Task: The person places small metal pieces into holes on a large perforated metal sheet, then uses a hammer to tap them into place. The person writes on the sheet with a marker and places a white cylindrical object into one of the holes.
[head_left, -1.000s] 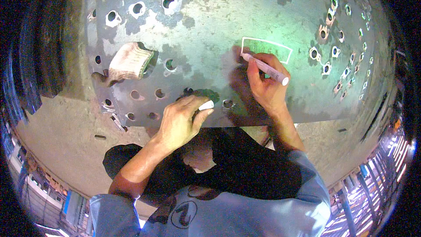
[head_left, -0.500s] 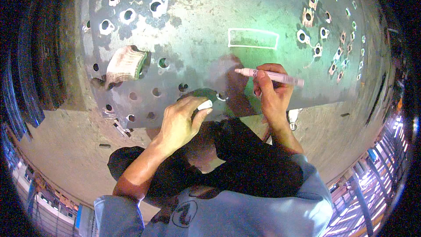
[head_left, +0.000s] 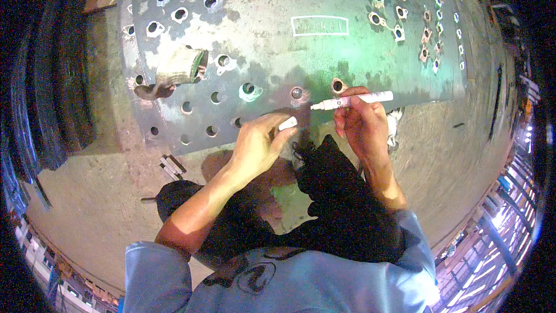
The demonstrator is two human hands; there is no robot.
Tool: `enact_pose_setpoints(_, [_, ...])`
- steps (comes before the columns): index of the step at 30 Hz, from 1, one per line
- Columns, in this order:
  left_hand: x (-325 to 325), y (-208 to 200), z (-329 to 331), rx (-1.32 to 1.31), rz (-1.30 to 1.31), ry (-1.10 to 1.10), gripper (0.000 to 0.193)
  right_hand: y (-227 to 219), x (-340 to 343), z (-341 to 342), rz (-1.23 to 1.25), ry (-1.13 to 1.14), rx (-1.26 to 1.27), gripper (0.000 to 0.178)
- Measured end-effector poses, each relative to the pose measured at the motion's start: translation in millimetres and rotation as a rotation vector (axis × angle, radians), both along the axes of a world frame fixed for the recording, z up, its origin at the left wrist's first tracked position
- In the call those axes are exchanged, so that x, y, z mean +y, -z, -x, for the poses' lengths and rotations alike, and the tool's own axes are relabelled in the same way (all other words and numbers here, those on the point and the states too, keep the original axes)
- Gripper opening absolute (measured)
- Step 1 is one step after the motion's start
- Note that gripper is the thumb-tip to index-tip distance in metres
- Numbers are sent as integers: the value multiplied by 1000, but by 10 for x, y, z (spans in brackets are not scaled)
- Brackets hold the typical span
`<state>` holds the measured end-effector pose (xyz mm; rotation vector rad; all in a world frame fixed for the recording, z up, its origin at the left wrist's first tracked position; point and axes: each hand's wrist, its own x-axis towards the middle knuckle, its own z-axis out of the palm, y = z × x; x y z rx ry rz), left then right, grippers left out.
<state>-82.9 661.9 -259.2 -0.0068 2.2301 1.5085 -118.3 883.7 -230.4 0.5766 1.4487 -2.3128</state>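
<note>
My right hand grips a white paint marker between thumb and fingers. Its uncapped tip points left, just above the near edge of a large grey steel plate. In my left hand is the white marker cap, pinched between thumb and forefinger. The hand hovers by the plate's near edge, left of the tip. A white-drawn rectangle frames stamped characters farther up the plate. Round bolt holes dot the plate, several ringed with white or pale marks.
A curled, worn cloth or glove-like piece lies on the plate's left part. Short bars rest on the floor near the plate's lower left edge. A whitish object sits beyond my right wrist. Dark stacked material stands at far left.
The view has shifted, so the plate and the drawn rectangle sit higher in the picture. Both hands keep their holds; the marker tip is now nearer the plate's near edge.
</note>
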Motion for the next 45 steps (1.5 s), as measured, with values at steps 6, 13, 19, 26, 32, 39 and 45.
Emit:
enact_pose_setpoints(6, [120,57,-105,92,-67,-2,25,-38,1,-323,-90,128,69,18])
enact_pose_setpoints(13, [156,92,-165,-7,-133,37,30,-93,7,-477,-140,167,88,20])
enact_pose_setpoints(19, [92,33,-146,-40,-85,50,29,-89,-69,-491,-131,162,66,16])
enact_pose_setpoints(26, [51,0,-172,60,-125,36,28,-22,-141,-464,-189,90,48,15])
enact_pose_setpoints(32, [21,-68,-206,132,-105,51,29,47,-188,-475,-270,-6,19,13])
enact_pose_setpoints(39, [10,-121,-223,280,-39,30,21,39,-225,-393,-322,-156,37,15])
enact_pose_setpoints(45, [-36,3,-287,376,31,-47,23,6,-327,-333,-396,-214,28,12])
